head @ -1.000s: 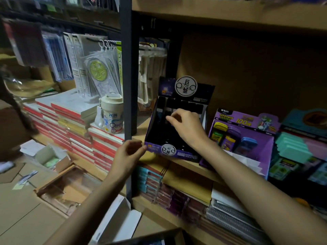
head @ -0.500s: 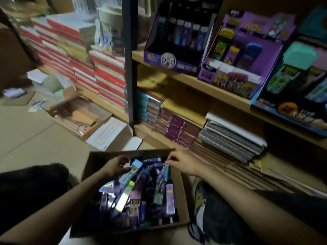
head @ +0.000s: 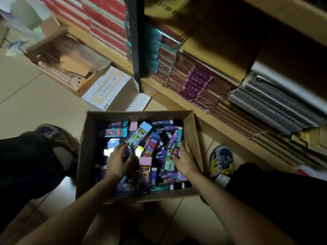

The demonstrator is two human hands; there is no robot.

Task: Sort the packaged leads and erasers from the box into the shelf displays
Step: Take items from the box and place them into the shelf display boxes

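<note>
An open cardboard box (head: pixel 192 138) stands on the floor between my knees. It is full of several loose packaged leads and erasers, lying jumbled. A long pack with a light-blue cap (head: pixel 139 134) lies slanted on top near the middle, and a pink-capped pack (head: pixel 145 167) lies below it. My left hand (head: pixel 120 160) is down in the pile at centre-left, fingers bent over dark packs; any grip is hidden. My right hand (head: pixel 184 160) rests flat on packs by the box's right wall, fingers apart. The shelf displays are out of view.
The bottom shelf (head: pixel 177 96) runs just beyond the box, holding purple stacked packs (head: pixel 194 84) and spiral notebooks (head: pixel 274 105). A black upright post (head: pixel 134 38) divides the shelving. A white open carton (head: pixel 113 89) and a brown tray box (head: pixel 62 57) sit on the floor at left. My shoe (head: pixel 221 161) is right of the box.
My view dropped from the shelf displays to the box on the floor. Both hands left the black display and went down into the pile of packs.
</note>
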